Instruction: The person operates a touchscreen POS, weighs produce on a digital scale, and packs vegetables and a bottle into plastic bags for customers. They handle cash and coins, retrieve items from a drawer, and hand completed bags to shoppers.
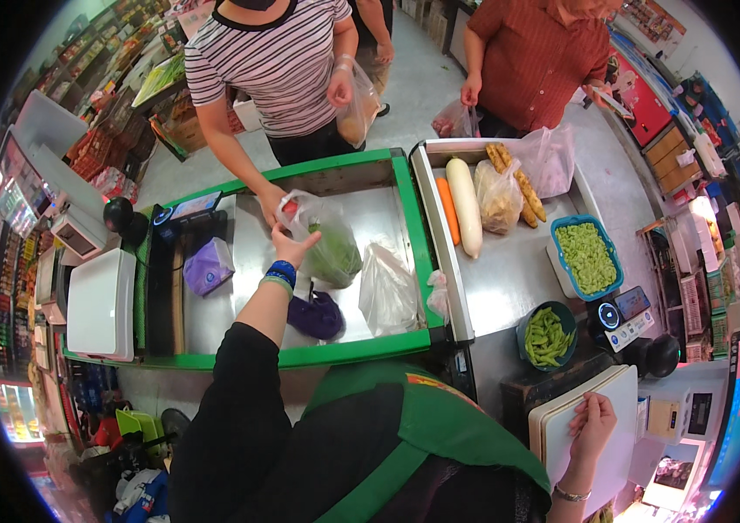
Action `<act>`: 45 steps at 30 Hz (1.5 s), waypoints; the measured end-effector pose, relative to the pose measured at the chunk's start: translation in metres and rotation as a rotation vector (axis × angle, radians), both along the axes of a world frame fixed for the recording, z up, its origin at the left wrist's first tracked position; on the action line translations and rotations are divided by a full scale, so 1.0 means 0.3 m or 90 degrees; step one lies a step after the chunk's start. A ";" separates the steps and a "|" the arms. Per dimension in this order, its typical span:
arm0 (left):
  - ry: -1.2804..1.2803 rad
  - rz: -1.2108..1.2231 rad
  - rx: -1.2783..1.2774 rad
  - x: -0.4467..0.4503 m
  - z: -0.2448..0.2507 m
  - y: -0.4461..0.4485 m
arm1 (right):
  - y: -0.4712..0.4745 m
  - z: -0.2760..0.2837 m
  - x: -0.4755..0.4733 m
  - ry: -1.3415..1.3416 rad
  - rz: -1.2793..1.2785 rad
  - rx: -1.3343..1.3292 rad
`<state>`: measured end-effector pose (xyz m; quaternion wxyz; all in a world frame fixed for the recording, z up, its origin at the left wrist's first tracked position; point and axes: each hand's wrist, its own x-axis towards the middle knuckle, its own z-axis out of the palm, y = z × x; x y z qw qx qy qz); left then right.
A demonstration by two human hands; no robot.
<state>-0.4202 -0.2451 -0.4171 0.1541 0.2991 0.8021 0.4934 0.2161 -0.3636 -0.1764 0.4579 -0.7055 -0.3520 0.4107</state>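
Observation:
My left hand (293, 247), a blue band at its wrist, reaches over the green-edged metal counter (352, 353) to a clear plastic bag (334, 245). Leafy greens and something red show through the plastic. The thumb stands out; whether my fingers grip the bag is hidden. Another person's hand (272, 201) touches the bag's top from the far side. Below it lies a dark purple cloth item (316, 315), with an empty-looking plastic bag (386, 291) to its right. My right hand (592, 421), loosely curled and holding nothing, is over the white plate of a scale (605, 451).
A purple pack (208, 267) and a second scale (100, 304) are at left. The right tray holds a white radish (464, 206), a carrot (448, 210), bagged food and a blue-rimmed tub (586, 256). A bowl of green pods (546, 335) stands nearer. Two people face the counter.

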 end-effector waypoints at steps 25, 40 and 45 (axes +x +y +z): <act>-0.581 -0.976 0.154 1.113 1.370 -0.079 | -0.125 0.374 -0.129 -0.331 0.187 0.416; -0.445 -1.312 0.045 1.895 1.166 -0.258 | -0.408 0.448 0.131 -0.560 -0.077 0.329; -0.510 -1.255 0.158 1.821 1.150 -0.219 | -0.578 0.418 0.164 -0.436 -0.270 0.463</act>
